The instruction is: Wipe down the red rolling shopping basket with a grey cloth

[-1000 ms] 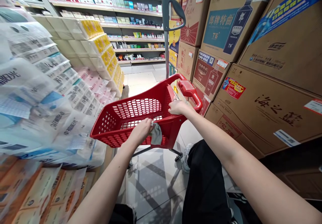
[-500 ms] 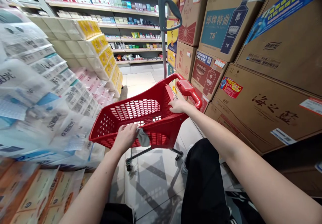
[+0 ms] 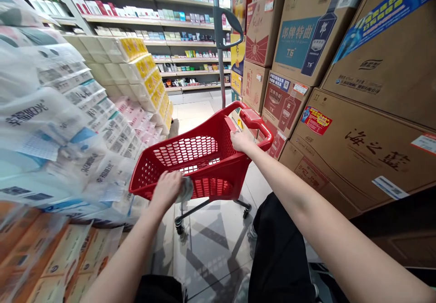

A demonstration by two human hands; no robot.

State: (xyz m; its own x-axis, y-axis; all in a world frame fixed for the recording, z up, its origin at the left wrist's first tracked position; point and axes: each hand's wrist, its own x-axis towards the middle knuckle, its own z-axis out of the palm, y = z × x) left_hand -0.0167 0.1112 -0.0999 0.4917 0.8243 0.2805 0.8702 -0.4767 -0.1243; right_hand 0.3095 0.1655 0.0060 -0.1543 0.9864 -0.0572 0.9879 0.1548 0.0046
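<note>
A red plastic shopping cart (image 3: pixel 233 182) stands on the floor in front of me, its basket made of perforated walls. My left hand (image 3: pixel 167 188) is closed on a grey cloth (image 3: pixel 185 189) at the near side rim, toward the cart's front end. The cloth hangs out past my fingers and is smeared by motion. My right hand (image 3: pixel 241 140) grips the rim of the basket by the cart handle (image 3: pixel 254 119); its fingertips are partly hidden. The basket's visible inside shows no goods.
Stacked cartons (image 3: pixel 368 144) line the right side. Plastic-wrapped tissue packs (image 3: pixel 91 139) are piled on the left, with orange packs (image 3: pixel 68 257) lower down. A grey pole with a loop handle (image 3: pixel 220 44) rises behind the cart. Stocked shelves (image 3: pixel 177 23) stand at the back.
My left hand has slid with the cloth along the rim toward the cart's front end. My right hand keeps its grip. The whole view has shifted slightly.
</note>
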